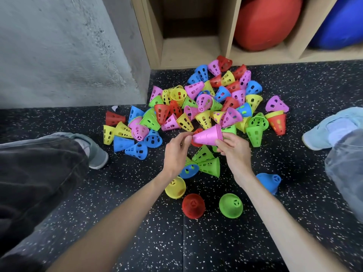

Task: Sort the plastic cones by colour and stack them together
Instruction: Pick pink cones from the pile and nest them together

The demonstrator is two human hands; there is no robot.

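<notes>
Nested pink cone stack (pixel 208 136), tip leftward, pinched between both hands: left (pixel 176 152), right (pixel 233 148).

Both forearms reaching forward, left hand (pixel 176 152) pinching, right hand (pixel 233 148) gripping (fingers curled)

A heap of cones (pixel 206 107) lies on the floor (pixel 137 193) before the shelf (pixel 196 50); four upright cones (pixel 230 205) stand nearer, shoes (pixel 96 152) either side.
</notes>
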